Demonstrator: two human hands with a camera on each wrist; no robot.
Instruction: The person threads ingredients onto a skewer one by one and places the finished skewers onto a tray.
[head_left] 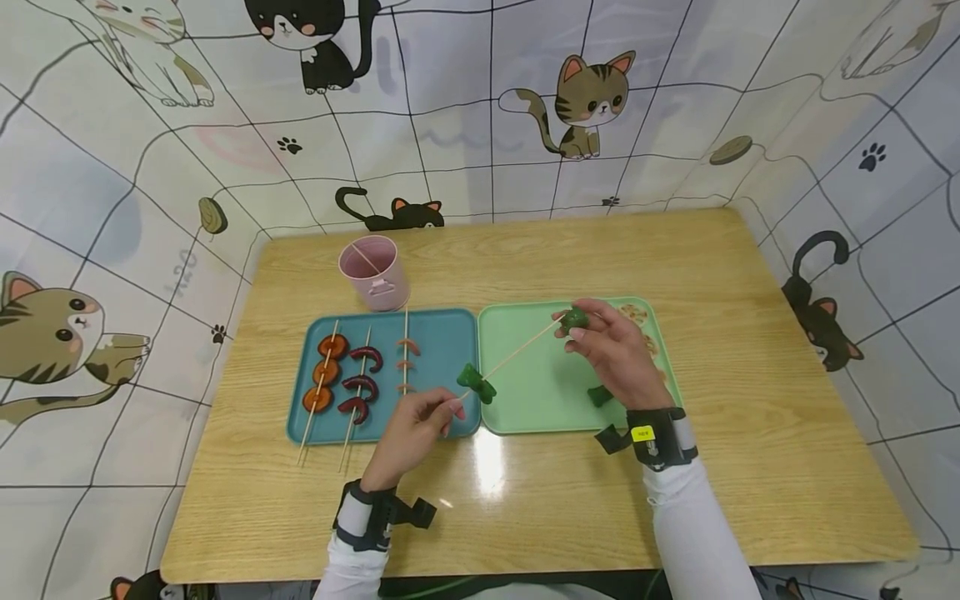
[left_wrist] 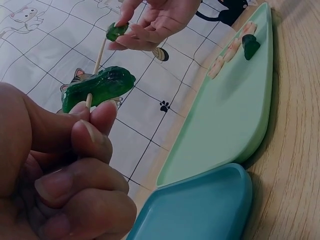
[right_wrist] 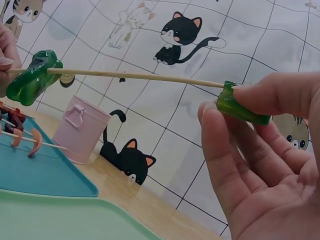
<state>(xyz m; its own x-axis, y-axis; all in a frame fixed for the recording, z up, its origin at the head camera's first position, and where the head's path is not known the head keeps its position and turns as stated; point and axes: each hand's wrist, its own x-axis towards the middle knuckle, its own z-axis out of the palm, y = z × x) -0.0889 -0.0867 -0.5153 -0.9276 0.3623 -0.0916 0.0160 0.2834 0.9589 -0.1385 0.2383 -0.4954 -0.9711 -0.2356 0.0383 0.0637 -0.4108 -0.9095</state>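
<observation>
Left hand point(head_left: 417, 427) pinching the skewer point(head_left: 517, 352) near end over the trays, right hand point(head_left: 611, 350) pinching a green piece point(head_left: 575, 317) onto its tip — easy to slip and jab a finger, or split it.

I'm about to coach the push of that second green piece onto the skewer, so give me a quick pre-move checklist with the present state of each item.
1. Left hand pinches the skewer at its blunt end: ok.
2. First green piece already threaded, sitting just above the left grip: ok.
3. Right hand pinches the second green piece between thumb and fingertips: ok.
4. Skewer tip meets that piece: ok in the right wrist view; whether it has pierced, cannot tell.
5. Fingertips out of the tip's path behind the piece: cannot tell.
6. Work held over the green tray, where a spare green piece lies: ok.
</observation>
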